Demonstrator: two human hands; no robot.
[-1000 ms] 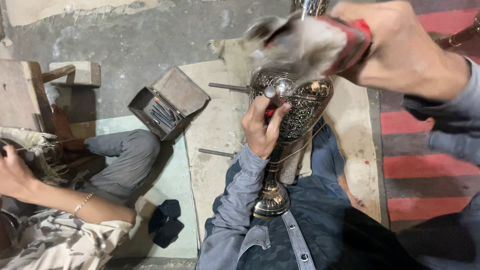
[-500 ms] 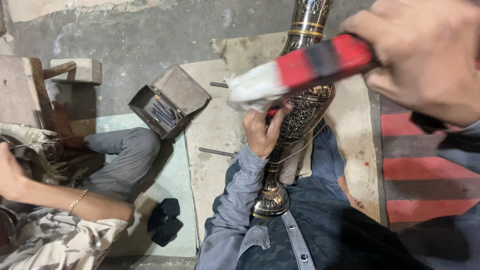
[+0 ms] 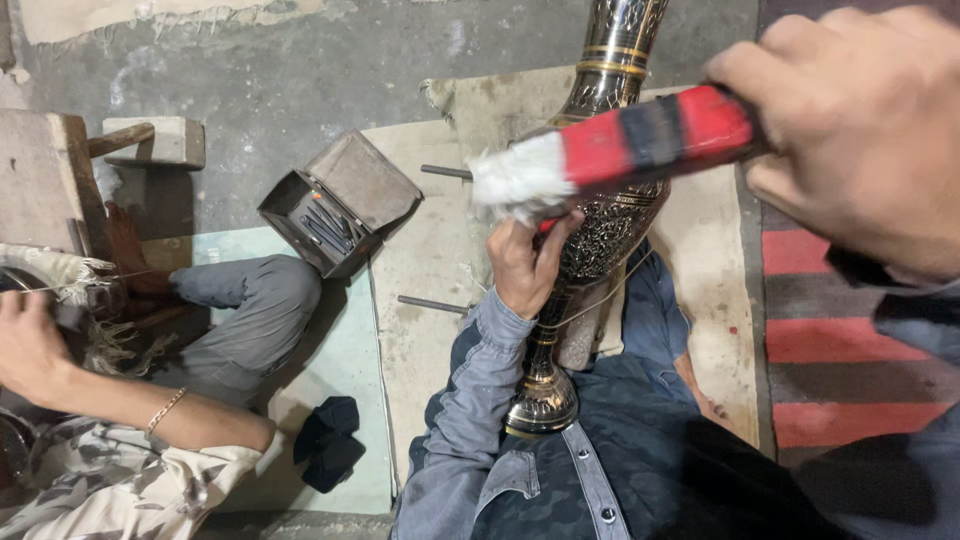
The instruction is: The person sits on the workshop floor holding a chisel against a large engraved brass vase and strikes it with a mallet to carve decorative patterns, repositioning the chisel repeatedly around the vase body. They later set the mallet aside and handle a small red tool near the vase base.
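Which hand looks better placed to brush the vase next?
Probably the right hand: it grips the red and black brush, whose white bristles sit just over the engraved metal vase. The left hand is busy steadying the vase's body.

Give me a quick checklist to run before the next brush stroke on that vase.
1. Right hand grips the brush firmly: ok.
2. Left hand rests on the engraved metal vase, steadying it: ok.
3. Vase foot propped on the lap: ok.
4. White bristles touching the vase: cannot tell, they overlap it in view.
5. Open tool box lies apart from the vase: ok.
6. Neighbouring person's hand is well away: ok.
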